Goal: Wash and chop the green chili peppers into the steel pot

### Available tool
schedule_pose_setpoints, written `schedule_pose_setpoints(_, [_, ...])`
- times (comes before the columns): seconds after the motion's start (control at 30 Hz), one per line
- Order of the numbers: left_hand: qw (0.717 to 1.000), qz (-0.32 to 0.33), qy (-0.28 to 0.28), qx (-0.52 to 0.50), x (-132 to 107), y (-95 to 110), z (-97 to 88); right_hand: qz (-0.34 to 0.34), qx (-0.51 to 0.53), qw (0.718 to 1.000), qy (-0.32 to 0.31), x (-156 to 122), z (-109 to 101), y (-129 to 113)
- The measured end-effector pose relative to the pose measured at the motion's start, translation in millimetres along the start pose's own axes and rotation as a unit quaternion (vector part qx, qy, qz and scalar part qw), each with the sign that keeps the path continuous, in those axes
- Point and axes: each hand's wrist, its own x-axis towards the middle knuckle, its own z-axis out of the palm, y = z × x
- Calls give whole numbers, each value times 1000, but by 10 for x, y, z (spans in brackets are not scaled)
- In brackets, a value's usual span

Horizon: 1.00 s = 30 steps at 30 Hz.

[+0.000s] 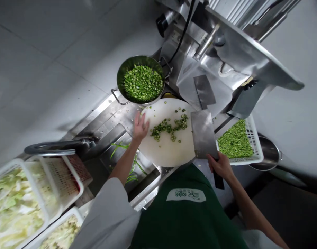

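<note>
A round white cutting board (165, 154) lies under my hands, with sliced green vegetable rings (171, 127) scattered over its middle. My left hand (141, 128) is at the board's left edge, fingers apart and holding nothing. In my right hand (220, 167) is the handle of a cleaver (204, 133), its broad blade over the board's right edge, apart from the heap of rings. Behind the board stands a two-handled metal pot (120, 77) filled with similar green slices (143, 83).
A metal slicing machine (252, 58) stands behind on the right. Beside it are a white basket (255, 138) of chopped greens and a metal pot (267, 154). Left lie a sink (101, 159) with long green pods, a faucet (49, 148) and baskets (41, 197) of cut cabbage.
</note>
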Motion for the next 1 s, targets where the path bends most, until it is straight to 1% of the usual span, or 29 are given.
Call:
schedule_pose_setpoints(0.03, [1000, -9, -6, 7, -26, -6, 63, 9, 1, 1000, 4, -58, -29, 89])
schedule_pose_setpoints(0.07, [1000, -14, -14, 8, -2, -8, 121, 15, 2, 1000, 7, -106, -48, 160])
schedule_pose_setpoints(0.13, [999, -9, -37, 0, 111, 8, 210, 20, 0, 1000, 10, -180, -66, 267])
schedule_pose_setpoints(0.2, [998, 11, -63, -12, 198, 59, 251, 28, -5, 1000, 8, -238, -66, 350])
schedule_pose_setpoints(0.27, [993, 51, -104, -31, 198, 152, 267, 35, -6, 999, 10, -287, -52, 429])
schedule_pose_setpoints(0.37, [972, 128, -181, -74, 92, 346, 313, 36, 6, 999, 21, -342, -20, 540])
schedule_pose_setpoints(0.43, [958, 164, -218, -91, 1, 481, 362, 37, 9, 999, 29, -357, -3, 599])
schedule_pose_setpoints(0.53, [948, 187, -245, -83, -167, 618, 381, 43, 8, 999, 31, -348, 9, 662])
schedule_pose_setpoints(0.6, [942, 196, -261, -79, -307, 643, 321, 40, 14, 999, 19, -338, 8, 697])
schedule_pose_setpoints(0.67, [934, 210, -279, -80, -426, 637, 230, 41, 24, 999, -7, -339, 5, 739])
schedule_pose_setpoints(0.73, [933, 213, -279, -79, -452, 639, 177, 44, 28, 998, -32, -355, 4, 796])
schedule_pose_setpoints(0.8, [948, 189, -245, -77, -344, 680, 219, 39, 27, 998, -45, -381, 13, 866])
schedule_pose_setpoints(0.87, [959, 166, -213, -86, -136, 753, 350, 33, 26, 997, -57, -409, 34, 943])
schedule_pose_setpoints(0.93, [954, 177, -215, -109, 71, 817, 493, 36, 30, 996, -76, -433, 63, 1021])
schedule_pose_setpoints(1.0, [938, 210, -241, -131, 176, 825, 551, 39, 38, 994, -96, -447, 103, 1099])
